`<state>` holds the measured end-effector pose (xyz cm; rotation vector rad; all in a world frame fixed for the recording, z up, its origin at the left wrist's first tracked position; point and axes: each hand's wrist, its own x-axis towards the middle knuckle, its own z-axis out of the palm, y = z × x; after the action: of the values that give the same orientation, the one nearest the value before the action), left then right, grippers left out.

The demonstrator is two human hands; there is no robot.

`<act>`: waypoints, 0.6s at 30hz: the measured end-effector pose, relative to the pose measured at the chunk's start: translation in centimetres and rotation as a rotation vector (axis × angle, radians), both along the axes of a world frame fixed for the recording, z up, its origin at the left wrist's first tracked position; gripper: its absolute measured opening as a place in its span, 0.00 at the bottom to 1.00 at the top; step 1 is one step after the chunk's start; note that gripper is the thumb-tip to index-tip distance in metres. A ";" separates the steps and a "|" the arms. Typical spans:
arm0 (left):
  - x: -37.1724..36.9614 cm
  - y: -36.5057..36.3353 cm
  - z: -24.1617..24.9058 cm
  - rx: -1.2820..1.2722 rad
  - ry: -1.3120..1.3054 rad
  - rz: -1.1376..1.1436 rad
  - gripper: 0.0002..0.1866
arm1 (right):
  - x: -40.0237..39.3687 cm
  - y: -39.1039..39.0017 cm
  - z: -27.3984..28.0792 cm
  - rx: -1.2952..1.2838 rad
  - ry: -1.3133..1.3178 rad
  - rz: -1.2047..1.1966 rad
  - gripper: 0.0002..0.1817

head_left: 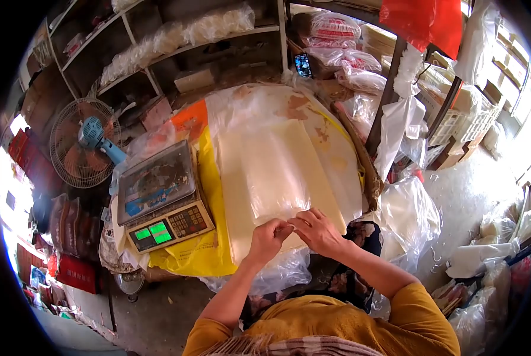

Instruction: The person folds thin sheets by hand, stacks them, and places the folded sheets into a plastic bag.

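Note:
A clear plastic bag (277, 172) lies flat on a pale cream board (322, 178) on the covered table. At the bag's near end, my left hand (271, 237) is closed with its fingertips pinched together. My right hand (318, 231) touches it from the right, its fingers bent and pressed together. What lies between the fingertips is too small to make out, though it is at the bag's edge. Left of the board, a weighing scale (188, 222) with a lit green display rests on yellow plastic sheeting (215, 237).
A fan (87, 142) stands at the left. Shelves (212, 40) with wrapped packets run along the back. A phone (303, 65) leans near stacked bags at the back right. White crates (476, 121) and loose plastic (405, 219) are on the right.

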<state>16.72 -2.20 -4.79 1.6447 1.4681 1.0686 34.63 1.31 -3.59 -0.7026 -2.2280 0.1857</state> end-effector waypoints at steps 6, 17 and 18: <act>0.0 -0.1 -1.0 0.271 0.073 -0.078 0.04 | 0.5 -0.3 -0.6 -0.573 -0.062 0.048 0.06; -3.3 0.1 -1.1 0.130 -0.140 0.302 0.15 | 4.0 6.3 -3.5 -0.944 0.504 -0.032 0.19; -3.6 0.8 -1.4 0.112 -0.220 0.376 0.18 | 3.6 7.9 -4.3 -0.954 0.547 -0.074 0.21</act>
<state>13.08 -1.45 -6.20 1.2994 1.6288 1.5098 38.26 9.21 -7.86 -1.0539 -1.4992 1.2875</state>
